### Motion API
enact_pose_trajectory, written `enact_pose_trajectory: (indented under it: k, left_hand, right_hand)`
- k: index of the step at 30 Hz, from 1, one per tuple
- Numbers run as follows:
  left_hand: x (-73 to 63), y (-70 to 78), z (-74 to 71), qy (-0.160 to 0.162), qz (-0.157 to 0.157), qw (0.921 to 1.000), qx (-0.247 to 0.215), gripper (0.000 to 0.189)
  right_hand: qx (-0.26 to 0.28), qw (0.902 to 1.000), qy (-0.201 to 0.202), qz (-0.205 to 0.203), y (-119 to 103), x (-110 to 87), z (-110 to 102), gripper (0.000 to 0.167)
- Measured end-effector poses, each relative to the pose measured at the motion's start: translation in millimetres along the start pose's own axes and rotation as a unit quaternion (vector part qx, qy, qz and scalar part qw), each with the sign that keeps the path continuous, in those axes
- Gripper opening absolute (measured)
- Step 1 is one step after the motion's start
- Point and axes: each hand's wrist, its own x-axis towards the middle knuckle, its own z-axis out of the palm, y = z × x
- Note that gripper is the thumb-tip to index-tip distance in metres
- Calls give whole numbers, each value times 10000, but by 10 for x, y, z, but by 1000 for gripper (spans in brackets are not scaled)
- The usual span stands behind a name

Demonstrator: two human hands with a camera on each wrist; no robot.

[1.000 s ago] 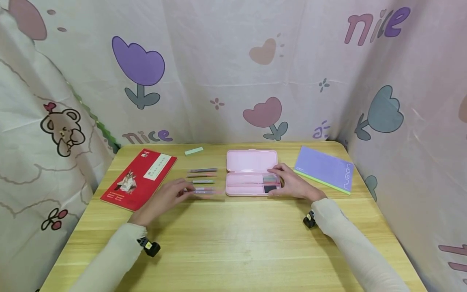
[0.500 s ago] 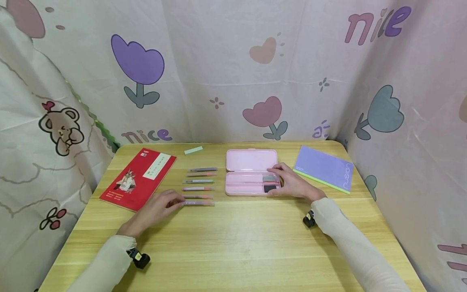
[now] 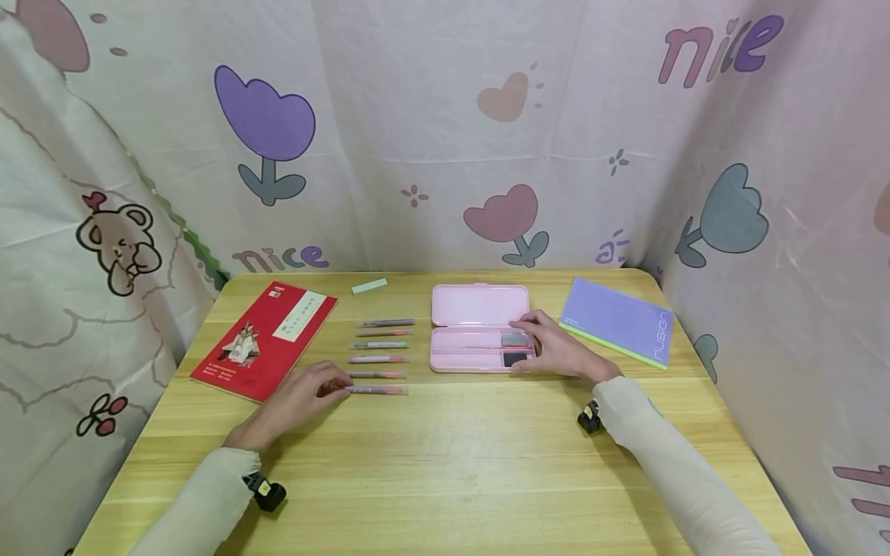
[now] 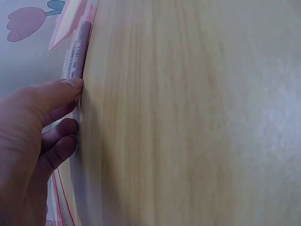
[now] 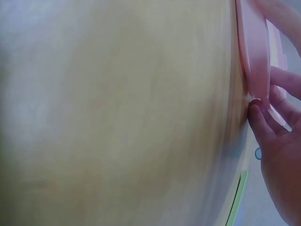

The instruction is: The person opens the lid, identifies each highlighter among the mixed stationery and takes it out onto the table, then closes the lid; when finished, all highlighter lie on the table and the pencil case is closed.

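Note:
My left hand [image 3: 299,398] pinches the left end of a pen [image 3: 378,390] with a pinkish tip, the nearest one in a row of several pens lying parallel on the table. In the left wrist view, the thumb and fingertips meet at the end of that purplish, labelled pen [image 4: 83,47]. A pink pencil case [image 3: 466,361] lies with its lid open to the back, right of the pens. My right hand [image 3: 559,347] holds its right end, thumb at the near corner and fingers on the far side. Inside that end are a grey piece and a black piece [image 3: 514,359].
A red booklet [image 3: 260,344] lies left of the pens, close to the left forearm. Behind the row is a small pale green bar [image 3: 369,286]. A purple notebook [image 3: 619,320] rests right of the case. A patterned curtain [image 3: 389,154] hangs behind the wooden table [image 3: 445,471].
My left hand has moved left and toward the table's front, bringing the pen to the near end of the row. The right hand and pencil case have stayed in place.

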Motion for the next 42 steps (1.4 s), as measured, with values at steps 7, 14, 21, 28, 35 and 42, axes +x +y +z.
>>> enact_pose_trajectory:
  k: [7, 14, 21, 28, 35, 42]
  left_hand:
    - [-2, 13, 1, -18, -87, 10000, 18, 21]
    - [-5, 7, -1, -70, -162, 9998, 25, 21]
    - [-10, 11, -9, -129, -199, 9997, -26, 21]
    - [-19, 20, -11, -149, -211, 9997, -45, 21]
    - [-20, 26, -21, -81, -307, 9991, -287, 22]
    - [184, 167, -96, 202, -358, 9970, -663, 26]
  right_hand:
    - [0, 10000, 1, 0, -7, -2, 0, 105]
    - [28, 10000, 6, 4, -7, -9, 3, 105]
    - [-5, 10000, 9, 23, 13, 2, 21, 104]
    - [-20, 10000, 5, 17, 10, -1, 24, 104]
    - [-31, 10000, -8, 10, 7, -2, 24, 105]
    - [-10, 10000, 13, -23, -2, 2, 3, 106]
